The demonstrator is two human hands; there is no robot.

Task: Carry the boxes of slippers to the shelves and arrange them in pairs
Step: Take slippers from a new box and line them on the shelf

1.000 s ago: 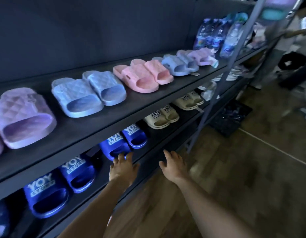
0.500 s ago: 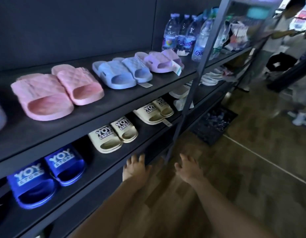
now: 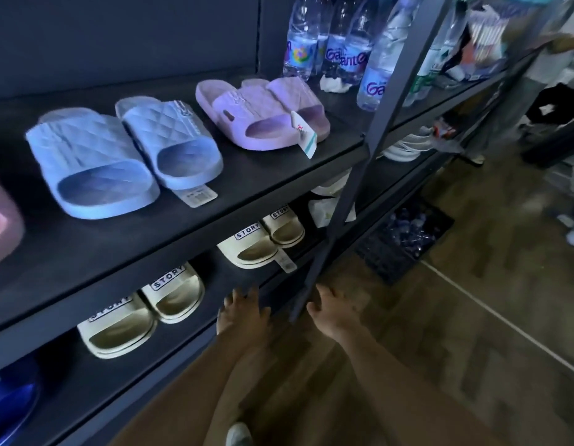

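Note:
Slippers stand in pairs on dark shelves (image 3: 124, 252). On the upper shelf are a light blue pair (image 3: 118, 159) and a lilac pair (image 3: 263, 114) with a tag; a pink slipper (image 3: 2, 223) shows at the left edge. On the lower shelf are two cream pairs (image 3: 140, 313) (image 3: 263, 236), and a dark blue slipper (image 3: 8, 400) sits at the far left. My left hand (image 3: 242, 313) reaches to the lower shelf's front edge, fingers spread, holding nothing. My right hand (image 3: 335, 309) hovers beside the slanted metal upright (image 3: 343, 194), also empty. No box is in view.
Water bottles (image 3: 340, 43) stand at the right end of the upper shelf. White items (image 3: 404, 146) lie on the lower shelf beyond the upright. A dark crate (image 3: 404, 236) of bottles sits on the wooden floor. A person (image 3: 549, 75) stands at the far right.
The view and both empty hands have shifted right along the shelves; the blue pairs slid out to the left, and the cream pairs and bottles came closer.

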